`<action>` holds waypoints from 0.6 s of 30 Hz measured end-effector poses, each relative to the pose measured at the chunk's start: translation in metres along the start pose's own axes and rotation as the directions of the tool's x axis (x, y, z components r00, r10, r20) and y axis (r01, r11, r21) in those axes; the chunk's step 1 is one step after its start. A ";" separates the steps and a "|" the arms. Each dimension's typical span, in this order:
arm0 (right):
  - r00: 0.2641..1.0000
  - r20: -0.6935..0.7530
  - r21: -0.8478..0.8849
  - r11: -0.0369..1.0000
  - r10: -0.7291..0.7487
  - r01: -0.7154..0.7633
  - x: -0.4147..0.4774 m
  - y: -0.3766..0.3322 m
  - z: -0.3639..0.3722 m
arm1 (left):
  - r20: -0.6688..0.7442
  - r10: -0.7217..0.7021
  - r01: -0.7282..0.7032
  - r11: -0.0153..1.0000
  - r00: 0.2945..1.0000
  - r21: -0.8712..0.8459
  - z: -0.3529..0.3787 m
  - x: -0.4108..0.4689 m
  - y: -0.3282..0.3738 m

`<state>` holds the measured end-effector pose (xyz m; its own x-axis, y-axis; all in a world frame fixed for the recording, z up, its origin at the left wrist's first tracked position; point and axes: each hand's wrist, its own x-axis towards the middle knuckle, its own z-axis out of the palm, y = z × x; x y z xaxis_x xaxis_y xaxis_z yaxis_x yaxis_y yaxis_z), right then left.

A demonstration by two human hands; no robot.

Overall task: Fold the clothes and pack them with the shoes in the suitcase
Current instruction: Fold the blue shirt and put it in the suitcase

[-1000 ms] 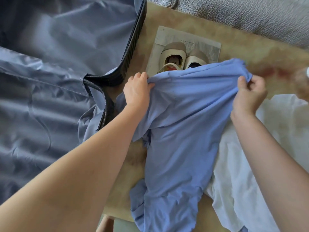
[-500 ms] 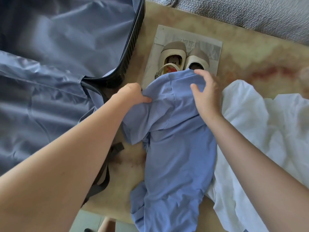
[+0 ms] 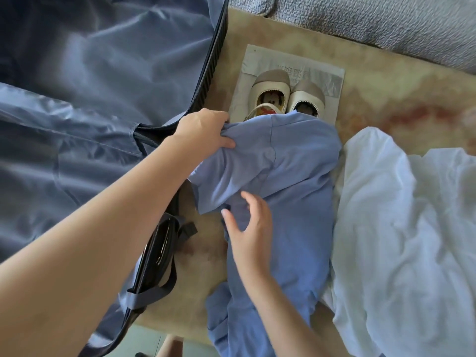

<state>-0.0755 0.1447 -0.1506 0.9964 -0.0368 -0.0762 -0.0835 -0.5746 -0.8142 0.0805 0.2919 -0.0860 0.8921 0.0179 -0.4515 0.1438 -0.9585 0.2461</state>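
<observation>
Head view: open suitcase [image 3: 103, 99] left of blue shirt [image 3: 291, 176]; white garment [image 3: 399, 228] right of shirt; shoes [image 3: 283, 96] just beyond shirt. Left hand [image 3: 203, 132] pinches shirt's shoulder; right hand [image 3: 247, 225] spread, empty, over shirt's middle. Advice: flatten wrinkles first, keep fold edges parallel.

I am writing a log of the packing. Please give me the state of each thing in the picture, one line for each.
blue garment: partly folded, lying on the table
white garment: unfolded, crumpled beside the blue one
shoes: paired on paper, heels under blue cloth, not packed
suitcase: open, no clothes visible inside
left hand: gripping the blue cloth
right hand: open over the blue cloth
</observation>
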 end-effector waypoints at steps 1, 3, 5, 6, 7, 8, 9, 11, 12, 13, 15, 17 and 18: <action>1.000 -0.019 -0.014 1.000 0.015 -0.016 -0.007 -0.003 0.005 | -0.010 -0.002 0.002 1.000 1.000 -0.013 -0.001 -0.001 0.000; 0.998 -0.061 -0.046 0.999 0.026 -0.029 -0.013 -0.009 0.012 | -0.011 -0.019 0.018 0.997 1.000 -0.072 -0.003 -0.004 -0.003; 0.993 -0.106 -0.032 0.998 0.050 -0.053 -0.010 -0.018 0.017 | 0.015 -0.048 0.050 0.982 0.999 -0.184 -0.004 -0.008 -0.007; 0.991 -0.117 -0.017 0.997 0.067 -0.069 -0.007 -0.022 0.019 | 0.027 -0.062 0.066 0.969 0.998 -0.237 -0.004 -0.010 -0.008; 0.989 -0.122 -0.006 0.997 0.080 -0.082 -0.004 -0.027 0.021 | 0.037 -0.072 0.079 0.959 0.997 -0.273 -0.005 -0.012 -0.009; 0.988 -0.131 0.000 0.996 0.087 -0.087 -0.001 -0.032 0.024 | 0.047 -0.078 0.088 0.952 0.996 -0.294 -0.006 -0.014 -0.008; 0.986 -0.146 0.006 0.996 0.086 -0.086 0.003 -0.037 0.026 | 0.061 -0.081 0.096 0.946 0.995 -0.310 -0.008 -0.016 -0.008; 0.979 -0.182 0.015 0.996 0.088 -0.087 0.010 -0.047 0.030 | 0.104 -0.088 0.119 0.928 0.991 -0.352 -0.012 -0.018 -0.006; 0.975 -0.202 0.003 0.995 0.093 -0.095 0.013 -0.052 0.032 | 0.131 -0.091 0.135 0.916 0.987 -0.378 -0.015 -0.020 -0.005; 0.970 -0.223 -0.025 0.994 0.100 -0.108 0.017 -0.057 0.034 | 0.154 -0.089 0.145 0.905 0.984 -0.400 -0.018 -0.021 -0.005; 0.954 -0.275 -0.087 0.986 0.116 -0.144 0.022 -0.064 0.039 | 0.175 -0.076 0.145 0.894 0.982 -0.425 -0.020 -0.024 -0.004; 0.944 -0.307 -0.101 0.982 0.121 -0.159 0.026 -0.070 0.043 | 0.156 -0.063 0.129 0.878 0.986 -0.461 -0.019 -0.027 -0.004; 0.945 -0.304 -0.084 0.985 0.119 -0.151 0.026 -0.073 0.043 | 0.144 -0.061 0.124 0.867 0.988 -0.482 -0.018 -0.029 -0.005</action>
<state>-0.0438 0.2212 -0.1182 0.9359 -0.3521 0.0061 -0.2318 -0.6292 -0.7419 0.0614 0.3016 -0.0588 0.8108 0.0357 -0.5842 0.4419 -0.6918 0.5710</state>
